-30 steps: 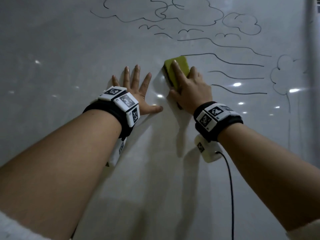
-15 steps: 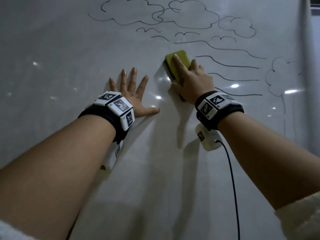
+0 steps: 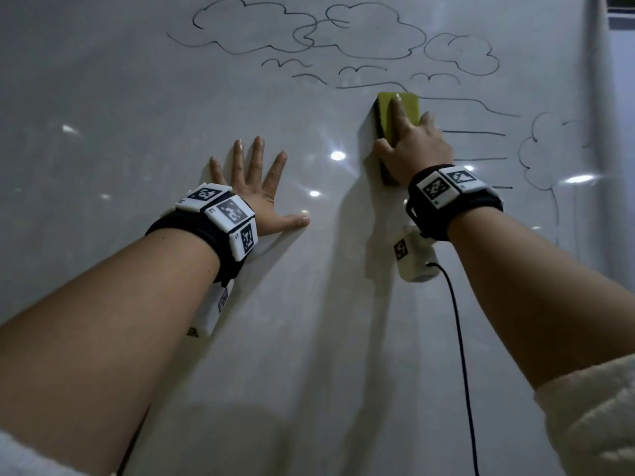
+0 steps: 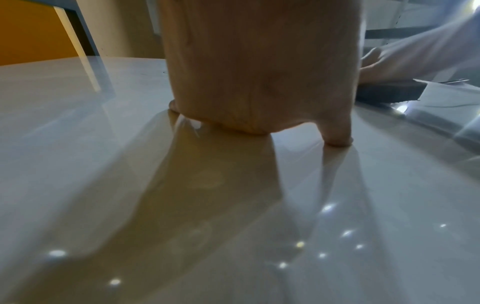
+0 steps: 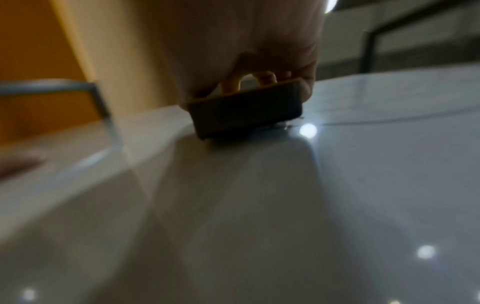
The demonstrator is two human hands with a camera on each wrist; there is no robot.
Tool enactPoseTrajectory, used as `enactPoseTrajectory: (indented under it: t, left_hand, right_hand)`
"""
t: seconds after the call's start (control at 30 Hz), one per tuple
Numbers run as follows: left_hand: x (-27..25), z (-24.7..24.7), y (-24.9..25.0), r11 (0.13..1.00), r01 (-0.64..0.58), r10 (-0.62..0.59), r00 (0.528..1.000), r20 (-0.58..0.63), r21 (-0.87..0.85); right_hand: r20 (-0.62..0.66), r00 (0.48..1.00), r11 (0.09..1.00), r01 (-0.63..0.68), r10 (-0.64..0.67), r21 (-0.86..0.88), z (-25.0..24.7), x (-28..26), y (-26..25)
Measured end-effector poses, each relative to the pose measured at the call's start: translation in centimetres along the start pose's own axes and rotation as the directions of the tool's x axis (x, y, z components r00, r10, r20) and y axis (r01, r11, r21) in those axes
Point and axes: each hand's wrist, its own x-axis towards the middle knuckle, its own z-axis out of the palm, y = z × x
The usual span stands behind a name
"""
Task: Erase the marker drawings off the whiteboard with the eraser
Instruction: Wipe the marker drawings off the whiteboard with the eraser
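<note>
The risk I see is that the eraser [image 3: 398, 132] tilts on one edge and leaves thin marker lines [image 3: 474, 134] behind, because only fingertip pressure holds it flat against the whiteboard [image 3: 137, 97]. The right hand [image 3: 414, 149] has its grip clamped on the eraser, index finger stretched along the yellow back. The left hand [image 3: 259, 197] lies spread and flat on the board, holding nothing. Clouds [image 3: 360, 32] above remain undone.
</note>
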Motion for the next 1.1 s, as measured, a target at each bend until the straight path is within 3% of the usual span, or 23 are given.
enactPoseTrajectory:
  t: [0.23, 0.4, 0.47, 0.57, 0.67, 0.77, 1.0, 1.1]
  left_hand:
    - [-0.4, 0.1, 0.3, 1.0, 0.0, 0.0, 0.999, -0.049, -0.009]
    - [-0.7, -0.5, 0.7, 0.997, -0.08, 0.079, 0.987, -0.142, -0.004]
    - [-0.7, -0.8, 1.7, 0.988, -0.155, 0.157, 0.975, -0.16, 0.022]
    - [-0.7, -0.7, 3.7, 0.984, -0.179, 0.18, 0.979, -0.092, 0.011]
    - [-0.6, 0.2, 4.6, 0.986, -0.161, 0.162, 0.987, -0.019, 0.031]
    - [-0.3, 0.8, 4.6, 0.986, -0.162, 0.163, 0.986, -0.025, 0.036]
    - [0.0, 1.3, 4.6, 0.986, -0.166, 0.167, 0.984, -0.057, 0.036]
    - [-0.1, 1.3, 4.7, 0.986, -0.163, 0.165, 0.984, -0.059, 0.036]
  right_hand:
    - [0.045, 0.985, 0.976, 0.172, -0.167, -0.135, 0.1, -1.3, 0.8]
    - [0.052, 0.999, 1.0, -0.005, 0.005, -0.002, -0.6, -0.7, 0.2]
    - [0.061, 0.998, 1.0, 0.023, -0.023, 0.012, 0.1, -1.4, -0.5]
    - [0.049, 0.99, 0.989, 0.132, -0.129, -0.064, 0.3, -1.9, 0.4]
    - [0.038, 0.998, 0.996, 0.056, -0.053, -0.069, -0.6, -1.0, 2.1]
    - [0.037, 0.999, 1.0, -0.026, 0.026, -0.009, -0.6, -0.9, 2.2]
    - [-0.044, 0.998, 0.999, 0.048, -0.049, -0.009, 3.3, -7.4, 3.2]
    - [-0.058, 0.996, 0.997, 0.069, -0.071, -0.04, 3.5, -7.3, 3.8]
